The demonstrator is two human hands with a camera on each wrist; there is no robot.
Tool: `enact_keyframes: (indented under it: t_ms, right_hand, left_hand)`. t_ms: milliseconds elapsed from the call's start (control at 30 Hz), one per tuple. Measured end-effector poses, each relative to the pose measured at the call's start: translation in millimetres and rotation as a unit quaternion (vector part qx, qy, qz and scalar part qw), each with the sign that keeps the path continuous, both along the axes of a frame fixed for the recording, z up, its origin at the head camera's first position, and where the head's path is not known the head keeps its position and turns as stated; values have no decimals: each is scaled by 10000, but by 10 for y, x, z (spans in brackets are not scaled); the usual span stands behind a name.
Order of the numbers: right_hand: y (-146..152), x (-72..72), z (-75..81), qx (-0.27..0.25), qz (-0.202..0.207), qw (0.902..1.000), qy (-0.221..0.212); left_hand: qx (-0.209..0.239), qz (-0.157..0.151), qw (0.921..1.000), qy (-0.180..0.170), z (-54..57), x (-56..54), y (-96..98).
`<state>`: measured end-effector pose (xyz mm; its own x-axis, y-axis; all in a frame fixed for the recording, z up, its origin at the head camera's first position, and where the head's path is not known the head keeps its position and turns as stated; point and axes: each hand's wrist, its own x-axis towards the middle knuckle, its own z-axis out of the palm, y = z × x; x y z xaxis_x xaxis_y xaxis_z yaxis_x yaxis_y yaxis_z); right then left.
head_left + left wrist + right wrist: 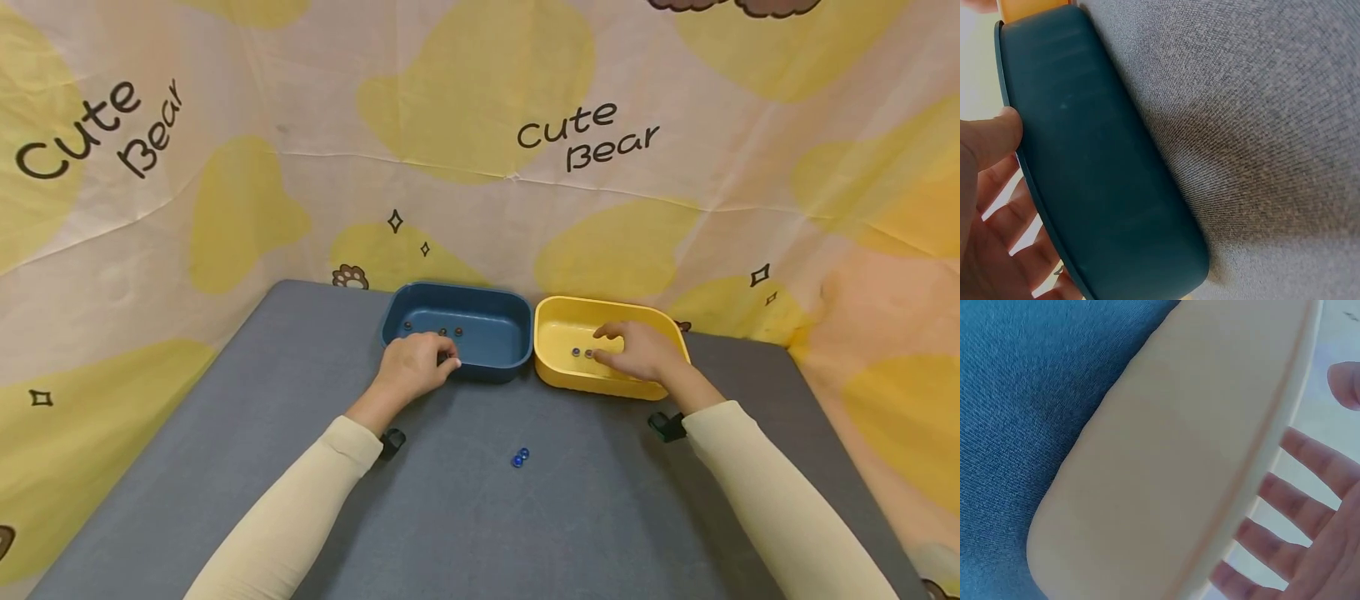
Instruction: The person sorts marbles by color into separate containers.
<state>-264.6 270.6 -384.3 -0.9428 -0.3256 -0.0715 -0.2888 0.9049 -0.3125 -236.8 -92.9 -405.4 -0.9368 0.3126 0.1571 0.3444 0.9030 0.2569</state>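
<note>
My left hand is over the near-left rim of a blue bin; in the left wrist view its thumb is at the rim and its loosely bent fingers reach past it. I see nothing held there. Several small brown balls lie inside this bin. Over the yellow bin hovers my right hand, fingers spread and holding nothing visible. Small dark balls rest in the yellow bin beside the right thumb. Two shiny blue balls sit close together on the table.
Both bins stand side by side near the back of the grey cloth-covered table. Behind and beside it hangs a yellow-patterned fabric with printed lettering. Dark wrist devices hang under the sleeves.
</note>
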Motion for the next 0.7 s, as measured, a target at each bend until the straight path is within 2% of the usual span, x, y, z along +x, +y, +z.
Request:
enact_keyframes:
  t_ms: [300,700]
  right_hand:
    - [-60,240,116,-91,112,9991,404]
    - [-274,602,174,-202,435,9898,1338]
  left_hand:
    - [26,-25,10000,8,-5,-6,-3]
    - [99,-59,9999,25,-25,-16,-6]
